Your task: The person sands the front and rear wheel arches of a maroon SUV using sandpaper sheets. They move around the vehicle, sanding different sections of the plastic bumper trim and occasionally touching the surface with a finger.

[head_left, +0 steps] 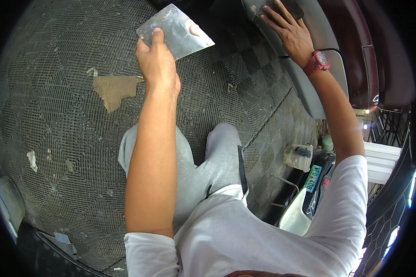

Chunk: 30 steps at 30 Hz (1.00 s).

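Observation:
My left hand (158, 57) grips a thin, grey rectangular plate (171, 24) by its near edge, thumb on top. A pale, putty-like dab (192, 30) sits near the plate's right corner, with whitish smears around it. Over at the upper right, my right hand (290, 34) presses a dark, flat rectangular piece (296, 10) against a grey vehicle panel (316, 25). Its fingers are spread over that piece, which runs past the picture's top edge. Whether the thumb is under it I cannot tell.
Black grid mat (69, 120) covers the floor, with a torn brown scrap (113, 92) on it. Dark red bodywork (351, 41) borders the grey panel. A translucent tub (297, 157) stands near a dark part bearing a green licence plate (313, 178).

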Tool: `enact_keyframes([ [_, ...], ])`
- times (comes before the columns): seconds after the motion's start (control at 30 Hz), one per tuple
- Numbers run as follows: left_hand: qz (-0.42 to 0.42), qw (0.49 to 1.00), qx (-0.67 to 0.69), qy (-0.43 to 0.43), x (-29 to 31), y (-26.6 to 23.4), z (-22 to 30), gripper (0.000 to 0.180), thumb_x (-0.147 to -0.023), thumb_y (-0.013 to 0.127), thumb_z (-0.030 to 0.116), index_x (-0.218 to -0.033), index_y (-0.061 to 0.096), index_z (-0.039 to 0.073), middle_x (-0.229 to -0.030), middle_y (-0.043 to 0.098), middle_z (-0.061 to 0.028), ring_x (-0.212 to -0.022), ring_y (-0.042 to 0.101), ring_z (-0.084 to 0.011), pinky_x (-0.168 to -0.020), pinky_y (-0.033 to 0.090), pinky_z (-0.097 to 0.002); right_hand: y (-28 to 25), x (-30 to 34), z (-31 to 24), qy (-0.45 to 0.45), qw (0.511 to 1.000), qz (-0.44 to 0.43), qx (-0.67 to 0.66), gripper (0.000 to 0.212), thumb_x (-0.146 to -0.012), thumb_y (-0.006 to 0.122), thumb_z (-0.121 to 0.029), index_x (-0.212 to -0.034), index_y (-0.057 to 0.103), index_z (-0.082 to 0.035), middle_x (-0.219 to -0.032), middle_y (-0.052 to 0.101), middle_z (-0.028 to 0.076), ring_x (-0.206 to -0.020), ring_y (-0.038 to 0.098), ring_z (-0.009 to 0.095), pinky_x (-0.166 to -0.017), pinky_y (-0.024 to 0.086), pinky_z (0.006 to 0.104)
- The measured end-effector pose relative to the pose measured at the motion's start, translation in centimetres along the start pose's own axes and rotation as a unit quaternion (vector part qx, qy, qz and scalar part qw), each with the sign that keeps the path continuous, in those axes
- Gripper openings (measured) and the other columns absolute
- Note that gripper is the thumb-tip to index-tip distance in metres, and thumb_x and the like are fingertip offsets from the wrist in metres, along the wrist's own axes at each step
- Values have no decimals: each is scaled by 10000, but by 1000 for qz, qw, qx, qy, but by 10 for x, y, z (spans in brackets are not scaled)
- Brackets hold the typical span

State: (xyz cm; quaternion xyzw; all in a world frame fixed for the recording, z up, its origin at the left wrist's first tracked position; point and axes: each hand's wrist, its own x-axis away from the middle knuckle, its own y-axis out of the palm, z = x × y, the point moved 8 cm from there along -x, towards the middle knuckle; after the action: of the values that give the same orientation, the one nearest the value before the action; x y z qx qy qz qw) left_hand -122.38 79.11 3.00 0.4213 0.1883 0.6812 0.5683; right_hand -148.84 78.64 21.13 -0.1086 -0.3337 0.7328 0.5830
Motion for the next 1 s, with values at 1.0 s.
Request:
enact_keyframes([
  [1.0, 3, 1000, 0, -5, 5, 3, 0, 418, -1104, 488, 203, -1446, 464, -37, -1381, 576, -193, -1302, 577, -258, -1164, 406, -414, -1, -18, -15, 4, 999, 49, 0, 538, -992, 567, -282, -1514, 496, -170, -1623, 390, 73, -1599, 189, 312, -1220, 346, 612],
])
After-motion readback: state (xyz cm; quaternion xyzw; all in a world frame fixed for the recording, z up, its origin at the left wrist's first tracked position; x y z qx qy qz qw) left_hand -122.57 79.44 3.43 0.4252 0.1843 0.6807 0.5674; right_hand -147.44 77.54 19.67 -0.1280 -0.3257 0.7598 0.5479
